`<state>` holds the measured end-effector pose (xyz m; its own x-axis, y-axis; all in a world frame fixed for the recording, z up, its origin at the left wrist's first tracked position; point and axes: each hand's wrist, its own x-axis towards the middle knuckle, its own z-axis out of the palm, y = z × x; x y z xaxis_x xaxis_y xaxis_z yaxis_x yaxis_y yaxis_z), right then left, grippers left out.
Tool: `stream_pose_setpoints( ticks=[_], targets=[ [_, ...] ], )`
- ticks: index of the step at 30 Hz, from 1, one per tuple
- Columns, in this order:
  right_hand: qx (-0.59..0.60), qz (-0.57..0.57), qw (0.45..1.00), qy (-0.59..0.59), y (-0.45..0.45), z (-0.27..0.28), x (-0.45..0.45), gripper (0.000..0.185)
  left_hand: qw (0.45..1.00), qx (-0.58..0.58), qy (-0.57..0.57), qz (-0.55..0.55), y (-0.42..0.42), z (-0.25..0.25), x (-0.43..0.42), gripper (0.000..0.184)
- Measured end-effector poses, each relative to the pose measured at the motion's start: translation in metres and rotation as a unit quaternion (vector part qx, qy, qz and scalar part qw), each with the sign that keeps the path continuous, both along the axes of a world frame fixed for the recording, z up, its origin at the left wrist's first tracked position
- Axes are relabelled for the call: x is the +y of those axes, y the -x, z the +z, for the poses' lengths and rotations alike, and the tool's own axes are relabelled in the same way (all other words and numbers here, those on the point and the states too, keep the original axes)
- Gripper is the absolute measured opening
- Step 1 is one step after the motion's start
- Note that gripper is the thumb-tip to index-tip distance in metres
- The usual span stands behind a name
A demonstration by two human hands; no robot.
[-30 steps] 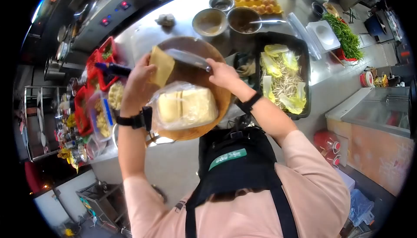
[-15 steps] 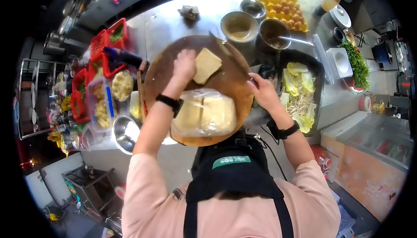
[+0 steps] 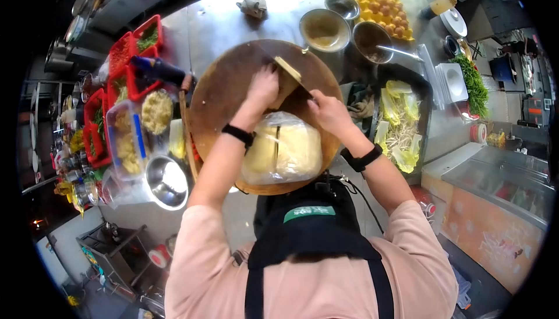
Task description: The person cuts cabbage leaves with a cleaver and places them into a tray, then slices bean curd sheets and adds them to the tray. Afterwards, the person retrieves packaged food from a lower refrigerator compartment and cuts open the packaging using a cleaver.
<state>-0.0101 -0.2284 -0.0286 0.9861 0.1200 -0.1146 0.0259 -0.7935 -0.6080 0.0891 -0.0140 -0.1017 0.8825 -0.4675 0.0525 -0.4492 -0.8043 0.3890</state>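
Observation:
On the round wooden board [image 3: 218,86], my left hand [image 3: 265,88] rests on a stack of pale yellow sheets [image 3: 285,89], its fingers bent over the near part. My right hand [image 3: 329,110] is closed round the handle of a knife [image 3: 307,91]. The blade lies across the stack, and a narrow strip [image 3: 287,68] of the sheets stands on its far side. Nearer my body, a clear plastic bag [image 3: 282,147] holds two thick blocks of the same pale yellow material.
Left of the board are red baskets [image 3: 120,53] of greens, a dark bottle [image 3: 157,70] and a steel bowl [image 3: 167,182]. Beyond it stand bowls [image 3: 325,30] and an egg tray [image 3: 379,9]. A black tray [image 3: 427,95] of cabbage leaves and sprouts is at the right.
The sheets, first held up in my left hand, were laid on the board. The knife has moved left from the board's right side onto the stack, and a strip now stands apart.

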Motion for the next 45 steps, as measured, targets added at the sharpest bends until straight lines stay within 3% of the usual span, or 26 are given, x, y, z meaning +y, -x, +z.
stream_pose_setpoints(
  ticks=[7,10,13,17,21,24,27,29,33,38,39,41,45],
  targets=[
    [0.026,-0.004,0.999,-0.038,0.030,0.039,-0.021,0.026,0.997,0.072,-0.020,-0.013,0.008,0.035,0.017,0.066],
    [0.029,0.012,0.999,-0.017,0.021,0.011,-0.004,0.026,0.999,-0.025,-0.038,-0.012,0.011,0.024,0.013,0.059],
    [-0.001,0.016,1.000,-0.012,0.000,0.001,0.012,0.027,0.998,0.033,-0.055,-0.005,0.013,0.024,0.014,0.056],
    [0.000,0.009,1.000,-0.026,0.029,0.029,-0.009,0.028,0.996,0.079,-0.032,-0.018,0.015,0.052,0.031,0.040],
    [0.052,0.027,0.998,-0.002,0.035,0.013,-0.002,0.028,1.000,0.009,-0.015,-0.024,0.020,0.013,0.033,0.035],
    [0.034,0.025,0.999,-0.021,0.006,0.007,0.017,0.026,0.999,0.044,-0.003,-0.007,0.021,0.017,0.030,0.032],
    [0.026,0.024,0.999,-0.029,0.011,0.028,0.012,0.026,0.995,0.088,0.047,0.021,0.024,0.031,0.037,0.028],
    [0.069,0.018,0.997,-0.036,0.030,0.043,-0.001,0.027,0.998,0.034,0.054,0.024,0.031,0.017,0.047,0.026],
    [0.085,0.048,0.995,0.003,0.030,0.017,0.008,0.030,0.998,0.018,-0.058,-0.001,0.039,0.025,0.044,0.023],
    [0.065,0.032,0.996,-0.042,-0.001,0.021,0.035,0.027,0.999,0.018,0.039,0.009,0.040,0.039,0.043,0.017],
    [0.086,0.022,0.995,-0.048,-0.002,0.028,0.035,0.026,0.999,0.016,0.036,0.007,0.036,0.044,0.047,0.017],
    [0.084,0.021,0.994,-0.072,0.009,0.042,0.018,0.029,0.977,0.203,-0.063,-0.013,0.029,0.053,0.056,0.046],
    [0.075,-0.015,0.995,-0.067,0.034,0.053,-0.016,0.034,0.958,0.167,-0.220,-0.072,0.029,0.093,0.042,0.057]
  ],
)
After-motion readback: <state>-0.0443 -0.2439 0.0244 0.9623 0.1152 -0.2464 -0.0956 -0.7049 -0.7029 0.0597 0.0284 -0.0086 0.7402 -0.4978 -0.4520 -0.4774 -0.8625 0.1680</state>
